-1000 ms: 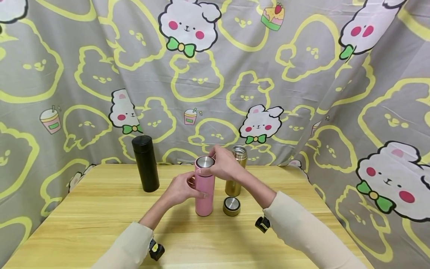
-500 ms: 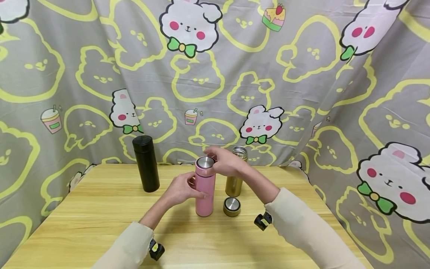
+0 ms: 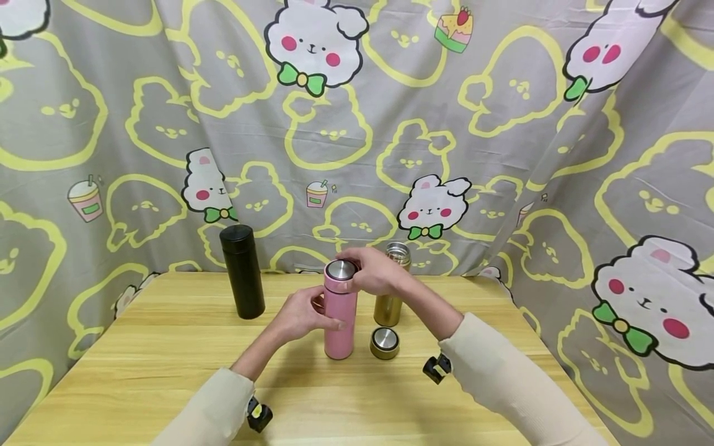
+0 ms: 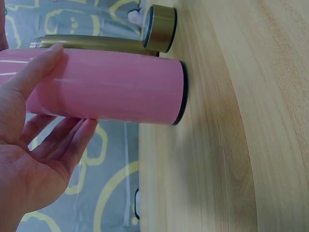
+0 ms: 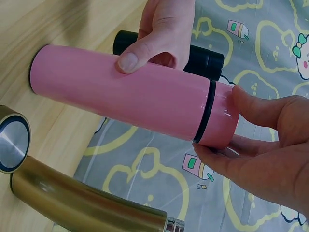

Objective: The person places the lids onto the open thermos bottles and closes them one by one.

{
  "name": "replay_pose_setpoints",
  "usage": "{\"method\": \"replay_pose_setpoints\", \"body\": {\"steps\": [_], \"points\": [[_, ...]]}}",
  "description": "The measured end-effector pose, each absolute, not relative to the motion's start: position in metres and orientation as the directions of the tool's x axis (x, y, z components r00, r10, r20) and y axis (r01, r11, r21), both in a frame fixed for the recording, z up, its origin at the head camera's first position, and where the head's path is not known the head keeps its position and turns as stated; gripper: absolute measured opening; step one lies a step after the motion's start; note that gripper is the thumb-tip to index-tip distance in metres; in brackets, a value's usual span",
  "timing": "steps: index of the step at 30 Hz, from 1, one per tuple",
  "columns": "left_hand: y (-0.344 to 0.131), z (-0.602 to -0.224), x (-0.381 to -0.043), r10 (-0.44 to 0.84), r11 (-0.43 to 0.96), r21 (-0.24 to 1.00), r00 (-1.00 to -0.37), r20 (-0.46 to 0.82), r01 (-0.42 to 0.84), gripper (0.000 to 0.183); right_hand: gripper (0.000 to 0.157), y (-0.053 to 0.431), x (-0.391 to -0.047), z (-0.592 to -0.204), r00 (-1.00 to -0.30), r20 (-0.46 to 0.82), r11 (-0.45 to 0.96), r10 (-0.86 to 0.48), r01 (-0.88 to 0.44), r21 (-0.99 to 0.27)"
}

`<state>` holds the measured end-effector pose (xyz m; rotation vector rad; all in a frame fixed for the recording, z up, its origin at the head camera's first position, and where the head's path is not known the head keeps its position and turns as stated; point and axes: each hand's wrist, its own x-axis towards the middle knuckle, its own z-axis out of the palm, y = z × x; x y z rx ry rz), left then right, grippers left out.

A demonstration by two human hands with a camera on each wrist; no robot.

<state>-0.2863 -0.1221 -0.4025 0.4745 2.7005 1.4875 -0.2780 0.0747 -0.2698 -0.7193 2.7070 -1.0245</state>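
Observation:
A pink thermos stands upright on the table, its pink lid topped with a steel disc. My left hand grips the body from the left side, thumb across the front. In the left wrist view, the fingers of the left hand reach behind the pink thermos. Around the lid, in the right wrist view, my right hand holds with thumb and fingers on opposite sides. A dark ring marks the seam between lid and body.
Behind the right hand stands a gold thermos with its mouth uncovered. Its gold lid lies on the table, steel side up, just right of the pink thermos. A black thermos stands at the back left. A patterned curtain hangs behind the table.
My right hand shifts its hold around the pink lid, its fingers lifting a little from the rim and then coming back onto it. The left hand and the pink thermos stay in place.

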Motion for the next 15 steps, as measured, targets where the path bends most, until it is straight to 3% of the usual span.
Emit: {"method": "replay_pose_setpoints", "body": {"steps": [9, 15], "points": [[-0.122, -0.405, -0.287, 0.27, 0.493, 0.829, -0.952, 0.141, 0.263, 0.065, 0.053, 0.071, -0.275, -0.275, -0.919, 0.092, 0.714, -0.384, -0.359, -0.601], [-0.122, -0.405, -0.287, 0.266, 0.486, 0.837, -0.955, 0.133, 0.252, 0.073, 0.059, 0.069, -0.275, -0.28, -0.936, 0.14, 0.751, -0.324, -0.344, -0.564]]}}
